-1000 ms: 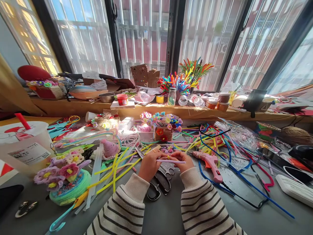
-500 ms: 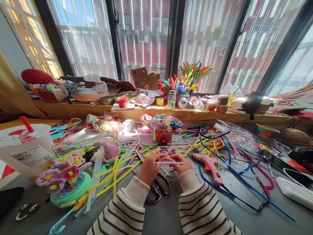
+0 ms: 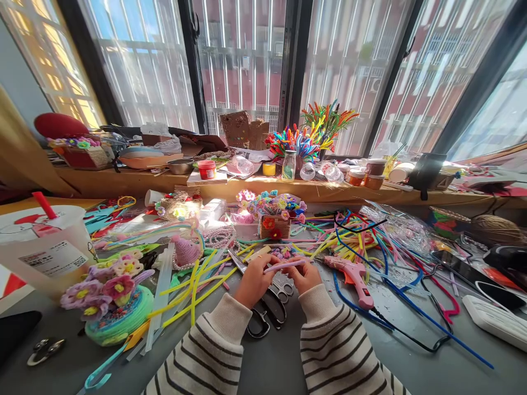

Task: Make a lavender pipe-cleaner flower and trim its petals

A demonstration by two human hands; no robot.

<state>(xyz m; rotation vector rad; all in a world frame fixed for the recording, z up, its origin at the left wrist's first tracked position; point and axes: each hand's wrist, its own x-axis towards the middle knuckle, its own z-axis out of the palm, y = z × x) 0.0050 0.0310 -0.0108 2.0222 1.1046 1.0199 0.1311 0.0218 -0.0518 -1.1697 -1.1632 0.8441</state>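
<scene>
A short lilac pipe cleaner [image 3: 284, 265] is stretched between my two hands above the grey table. My left hand [image 3: 254, 278] pinches it near its left end, and my right hand [image 3: 306, 276] grips the other end with bent fingers. It bows slightly upward in the middle. Black-handled scissors [image 3: 269, 314] lie partly under my left hand, and a smaller pair of metal scissors [image 3: 283, 291] shows between the hands. To the right of my right hand rests a pink glue gun [image 3: 354, 277]. Yellow pipe cleaners [image 3: 193, 288] lie to the left.
A green round base with fuzzy flowers [image 3: 117, 318] stands at left beside a drink cup [image 3: 49, 252]. Behind my hands is a small flower basket [image 3: 275, 225]. Loose blue pipe cleaners [image 3: 444, 325] and a dark cord [image 3: 405, 334] spread across the right.
The lilac pipe cleaner went from straight to slightly bowed, its right end now up at my right fingers. My right hand has shifted a little left; my left hand stays nearly in place.
</scene>
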